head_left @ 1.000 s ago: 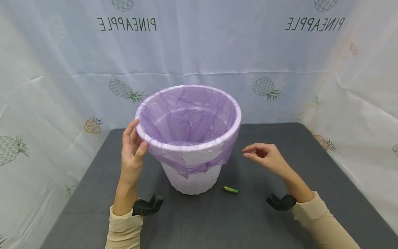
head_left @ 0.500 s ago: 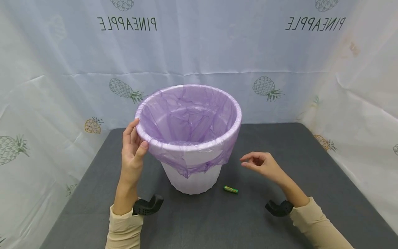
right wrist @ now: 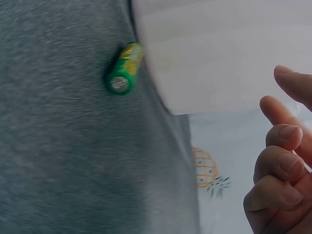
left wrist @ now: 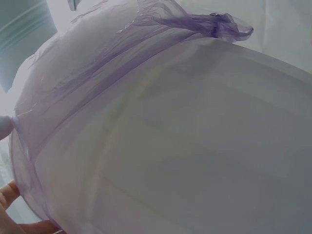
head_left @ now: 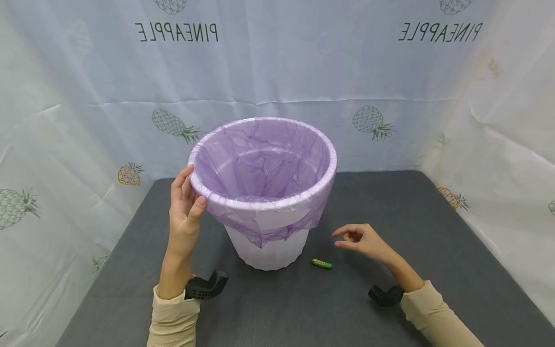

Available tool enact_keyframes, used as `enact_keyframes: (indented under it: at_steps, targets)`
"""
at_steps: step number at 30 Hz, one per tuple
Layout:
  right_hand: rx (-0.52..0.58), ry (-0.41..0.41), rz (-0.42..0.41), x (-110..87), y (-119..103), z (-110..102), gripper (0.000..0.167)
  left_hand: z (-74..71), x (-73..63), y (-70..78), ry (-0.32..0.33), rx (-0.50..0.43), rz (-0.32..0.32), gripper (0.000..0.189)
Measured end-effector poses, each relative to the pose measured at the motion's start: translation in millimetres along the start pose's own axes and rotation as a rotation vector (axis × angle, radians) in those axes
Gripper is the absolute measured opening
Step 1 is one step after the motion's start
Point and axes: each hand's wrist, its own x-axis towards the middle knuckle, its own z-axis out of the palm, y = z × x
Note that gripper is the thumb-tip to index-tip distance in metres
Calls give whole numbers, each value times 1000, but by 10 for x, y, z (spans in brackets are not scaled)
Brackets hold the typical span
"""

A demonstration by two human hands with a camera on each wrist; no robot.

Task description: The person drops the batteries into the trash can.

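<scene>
A white trash bin [head_left: 273,253] stands on the dark table, lined with a translucent purple bag [head_left: 264,173] folded over its rim. My left hand [head_left: 184,212] holds the bin at the left of the rim, thumb toward the front and fingers farther back. In the left wrist view, the thumb [left wrist: 6,126] presses on the bag. A green and yellow battery [head_left: 322,264] lies on the table just right of the bin's base. Up and to the right of it, my right hand [head_left: 364,241] hovers with thumb and index finger apart and the other fingers curled, holding nothing.
A dark grey cloth covers the table [head_left: 390,193]. Pineapple-print curtains [head_left: 277,62] hang behind it and along both sides. Black curved wrist mounts [head_left: 207,285] stick out from both wrists.
My right hand has moved down and slightly left, closer to the battery. The left hand, the bin and the battery have stayed in place.
</scene>
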Motion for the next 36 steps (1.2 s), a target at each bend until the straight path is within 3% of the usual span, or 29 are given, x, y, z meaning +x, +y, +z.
enact_keyframes:
  at_steps: [6, 20, 36]
  targets:
    - [19, -35, 1, -27, 127, 52, 23, -5, -4, 8, -2, 1, 2, 54]
    - [25, -146, 100, -53, 325, 141, 28, 12, -3, 18, 6, -7, 8, 53]
    - [0, -220, 157, -38, 344, 203, 34, -10, -4, -4, 4, 0, -6, 53]
